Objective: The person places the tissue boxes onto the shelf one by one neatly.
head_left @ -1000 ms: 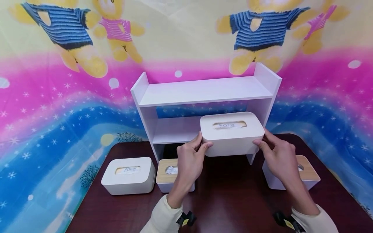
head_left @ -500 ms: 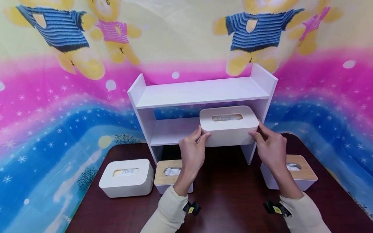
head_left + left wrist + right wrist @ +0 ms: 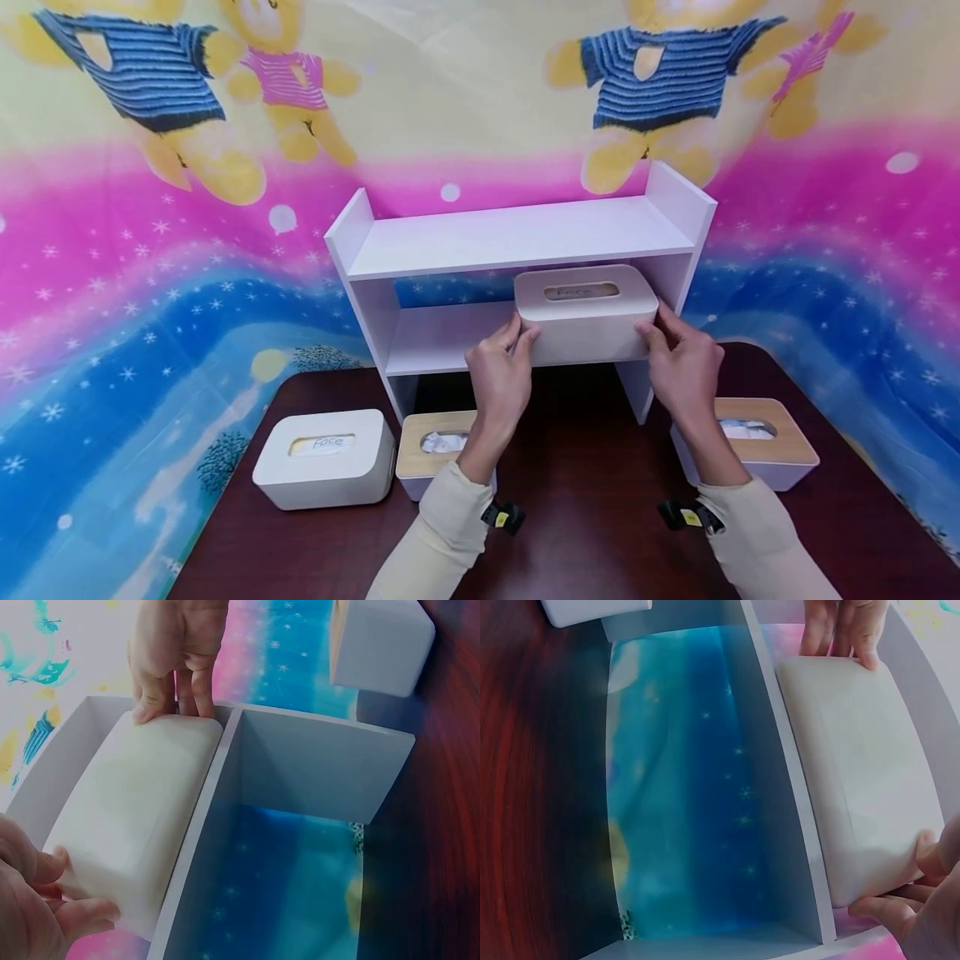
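A white tissue box [image 3: 588,333] with a "Face" label in its oval slot is at the right part of the middle shelf [image 3: 442,329] of a white shelf unit. My left hand [image 3: 501,375] grips the box's left end, thumb on the front face. At the opposite end my right hand [image 3: 686,367] holds it the same way. Both wrist views show the box front [image 3: 142,810] between the two hands, its lower edge along the shelf board [image 3: 799,780]. Its back is hidden.
Another white tissue box [image 3: 326,458] labelled "Face" stands at the left of the dark table [image 3: 577,517]. Two wood-topped tissue boxes stand nearer the unit, one on the left [image 3: 431,450] and one on the right [image 3: 772,442]. The unit's top shelf [image 3: 517,237] overhangs the held box.
Both hands have carried the white tissue box forward and slightly left, into the middle shelf's opening. The other boxes have stayed where they were; the head view has shifted a little.
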Motion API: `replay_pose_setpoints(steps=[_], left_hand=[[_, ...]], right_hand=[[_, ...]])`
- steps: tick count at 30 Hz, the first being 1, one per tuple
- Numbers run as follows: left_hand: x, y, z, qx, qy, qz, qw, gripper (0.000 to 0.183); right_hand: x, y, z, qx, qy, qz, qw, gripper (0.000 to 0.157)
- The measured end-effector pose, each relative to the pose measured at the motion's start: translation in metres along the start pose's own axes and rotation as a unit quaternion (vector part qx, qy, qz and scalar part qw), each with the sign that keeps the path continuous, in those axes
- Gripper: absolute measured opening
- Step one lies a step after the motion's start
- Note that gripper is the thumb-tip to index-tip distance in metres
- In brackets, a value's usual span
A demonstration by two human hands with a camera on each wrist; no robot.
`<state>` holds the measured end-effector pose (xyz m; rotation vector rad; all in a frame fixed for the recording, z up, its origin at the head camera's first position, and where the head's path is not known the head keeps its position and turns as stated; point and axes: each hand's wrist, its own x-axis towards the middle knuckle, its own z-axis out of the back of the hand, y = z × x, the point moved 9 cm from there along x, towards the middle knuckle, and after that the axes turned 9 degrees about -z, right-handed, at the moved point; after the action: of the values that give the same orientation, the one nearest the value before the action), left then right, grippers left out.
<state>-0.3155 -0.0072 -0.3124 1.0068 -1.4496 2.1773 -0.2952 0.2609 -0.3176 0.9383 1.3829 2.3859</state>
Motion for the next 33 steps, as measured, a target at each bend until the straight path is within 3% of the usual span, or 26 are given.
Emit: replay_pose_setpoints(steps=[10, 16, 24, 27, 33], left_hand=[[0.003, 0.006, -0.002, 0.026, -0.01, 0.004, 0.9996, 0.04], [0.002, 0.007, -0.004, 0.023, -0.01, 0.007, 0.9997, 0.041], [-0.005, 0.01, -0.008, -0.059, 0.042, 0.039, 0.9966, 0.058], [-0.011, 0.009, -0.001, -0.063, 0.062, 0.044, 0.9952, 0.064], [-0.026, 0.014, 0.03, -0.044, 0.074, 0.062, 0.9944, 0.069]], right_hand=[[0.001, 0.0, -0.006, -0.001, -0.025, 0.0, 1.0, 0.044], [0.001, -0.002, -0.007, -0.004, -0.02, -0.011, 1.0, 0.045], [-0.01, -0.008, -0.007, -0.01, 0.032, -0.045, 0.998, 0.055], [-0.022, -0.009, -0.004, -0.002, 0.045, -0.049, 0.998, 0.061], [-0.05, -0.007, 0.0, 0.007, 0.059, -0.042, 0.997, 0.067]])
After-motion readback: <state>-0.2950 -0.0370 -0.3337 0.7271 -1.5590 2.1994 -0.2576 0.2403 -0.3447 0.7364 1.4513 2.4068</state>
